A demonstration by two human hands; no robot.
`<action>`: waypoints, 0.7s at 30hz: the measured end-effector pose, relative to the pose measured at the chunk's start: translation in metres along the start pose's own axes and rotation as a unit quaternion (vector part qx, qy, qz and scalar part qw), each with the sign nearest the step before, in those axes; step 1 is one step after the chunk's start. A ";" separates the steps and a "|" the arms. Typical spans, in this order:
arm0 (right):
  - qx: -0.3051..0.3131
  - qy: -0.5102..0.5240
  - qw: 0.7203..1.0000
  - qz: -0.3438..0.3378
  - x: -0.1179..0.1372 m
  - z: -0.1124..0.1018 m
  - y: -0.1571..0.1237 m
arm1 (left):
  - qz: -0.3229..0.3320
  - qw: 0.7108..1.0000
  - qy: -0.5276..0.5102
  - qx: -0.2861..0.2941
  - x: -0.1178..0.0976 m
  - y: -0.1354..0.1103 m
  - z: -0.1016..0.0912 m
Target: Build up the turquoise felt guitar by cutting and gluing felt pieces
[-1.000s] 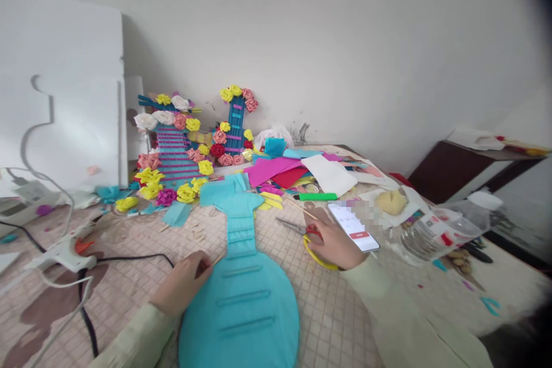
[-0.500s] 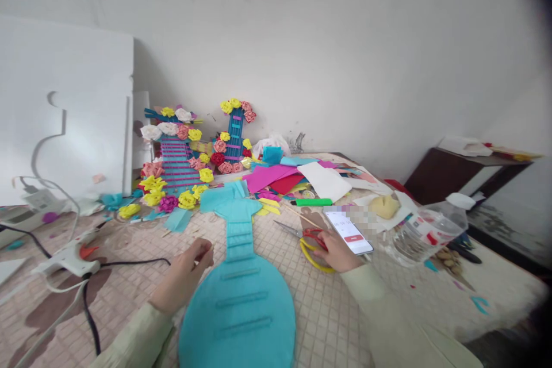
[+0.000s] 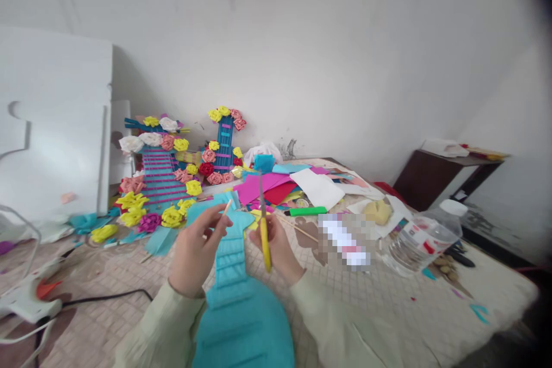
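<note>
My left hand (image 3: 196, 253) is raised above the table and pinches a short thin wooden stick (image 3: 226, 207) between thumb and fingers. My right hand (image 3: 278, 247) grips yellow-handled scissors (image 3: 264, 224) upright, blades pointing up, just right of the stick. Under both hands lies a turquoise guitar-shaped felt piece (image 3: 241, 305) with raised ridges across its neck and body.
A white glue gun (image 3: 26, 299) with a black cable lies at the left. Paper-flower guitar models (image 3: 166, 172) stand at the back beside white foam boards (image 3: 52, 126). Coloured paper sheets (image 3: 276, 184), a phone (image 3: 345, 238) and a plastic bottle (image 3: 425, 236) lie to the right.
My right hand lifted the scissors off the table by the phone and brought them to the middle. My left hand rose from the felt with the stick.
</note>
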State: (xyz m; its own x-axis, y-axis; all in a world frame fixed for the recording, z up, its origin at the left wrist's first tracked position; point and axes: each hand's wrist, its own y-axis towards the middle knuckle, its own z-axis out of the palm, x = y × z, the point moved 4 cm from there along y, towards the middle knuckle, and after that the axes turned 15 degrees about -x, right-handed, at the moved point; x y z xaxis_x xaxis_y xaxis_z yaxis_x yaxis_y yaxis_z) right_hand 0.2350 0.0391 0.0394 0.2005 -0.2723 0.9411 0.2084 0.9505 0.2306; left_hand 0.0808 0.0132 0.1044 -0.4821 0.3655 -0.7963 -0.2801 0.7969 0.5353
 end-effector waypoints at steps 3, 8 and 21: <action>0.082 -0.066 0.994 0.000 -0.008 -0.001 -0.021 | 0.022 0.999 0.030 0.004 0.002 0.000 0.002; 0.141 -0.083 0.986 0.024 -0.011 -0.005 -0.038 | 0.124 0.986 0.099 -0.048 -0.006 0.001 -0.006; 0.162 -0.100 0.982 0.018 -0.007 -0.004 -0.042 | 0.169 0.974 0.141 -0.053 -0.006 -0.010 0.000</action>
State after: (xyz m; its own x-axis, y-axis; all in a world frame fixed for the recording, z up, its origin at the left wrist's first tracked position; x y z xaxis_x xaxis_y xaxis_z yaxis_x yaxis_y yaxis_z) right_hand 0.2286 0.0007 0.0227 0.0038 -0.2327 0.9725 -0.1172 0.9657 0.2316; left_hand 0.0867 0.0029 0.1037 -0.7664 0.4401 -0.4680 -0.1427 0.5936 0.7920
